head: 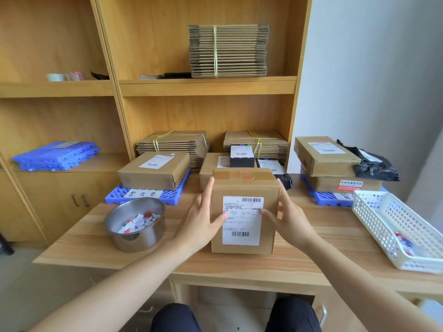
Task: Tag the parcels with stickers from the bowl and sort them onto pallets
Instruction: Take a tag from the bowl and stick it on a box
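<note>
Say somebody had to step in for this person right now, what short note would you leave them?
Left hand and right hand: flat on the sides of the upright parcel on the desk, thumbs on its label.
Sticker bowl at left.
Done: one box on the left pallet, two boxes on the right pallet.
Left: sticker and sort this parcel, then the waiting parcels behind.
</note>
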The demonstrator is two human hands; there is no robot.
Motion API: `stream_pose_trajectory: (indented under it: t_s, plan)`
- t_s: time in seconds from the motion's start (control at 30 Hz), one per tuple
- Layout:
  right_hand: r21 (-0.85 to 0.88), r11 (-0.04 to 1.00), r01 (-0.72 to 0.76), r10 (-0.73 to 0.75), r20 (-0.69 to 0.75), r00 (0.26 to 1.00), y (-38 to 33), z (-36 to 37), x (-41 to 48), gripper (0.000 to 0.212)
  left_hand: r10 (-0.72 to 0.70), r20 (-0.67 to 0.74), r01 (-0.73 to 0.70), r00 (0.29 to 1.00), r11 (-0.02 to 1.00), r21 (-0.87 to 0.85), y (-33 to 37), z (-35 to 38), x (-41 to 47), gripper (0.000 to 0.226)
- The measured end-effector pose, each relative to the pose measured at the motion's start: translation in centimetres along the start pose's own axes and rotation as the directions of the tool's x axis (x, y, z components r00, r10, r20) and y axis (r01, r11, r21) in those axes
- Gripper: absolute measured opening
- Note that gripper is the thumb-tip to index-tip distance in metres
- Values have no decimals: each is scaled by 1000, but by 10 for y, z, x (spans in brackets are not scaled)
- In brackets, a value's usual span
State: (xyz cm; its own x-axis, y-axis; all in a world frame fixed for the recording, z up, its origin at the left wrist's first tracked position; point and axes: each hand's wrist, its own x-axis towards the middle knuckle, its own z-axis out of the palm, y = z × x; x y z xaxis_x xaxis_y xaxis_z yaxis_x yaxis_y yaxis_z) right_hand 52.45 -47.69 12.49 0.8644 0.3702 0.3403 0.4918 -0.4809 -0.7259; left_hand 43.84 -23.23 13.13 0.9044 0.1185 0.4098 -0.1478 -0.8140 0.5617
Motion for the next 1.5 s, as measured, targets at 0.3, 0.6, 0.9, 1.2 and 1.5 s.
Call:
stream_pose_trajectory:
  t_s: [0.3,0.6,0.9,1.2,1.5]
  plan:
    - [-210,937,-280,292,31,956,-39,-19,51,76,-91,54,87,994,994,67,6,-17,53,60]
    - [-441,835,-328,443,185,877,-26,17,69,53,-303,286,272,909,952,144,-24,19,76,54]
    - [-688,725,-18,97,76,992,-37,36,104,47,-271,139,238,953,948,213,-55,-26,85,35]
    - [-557,757,341,-184,319,930,-124,142,142,27,-314,-56,313,948,879,361,-141,-114,58,31]
    - [-385,748,541,-229,615,754,-170,262,158,27,-321,-141,351,936,840,414,-227,-150,20,28]
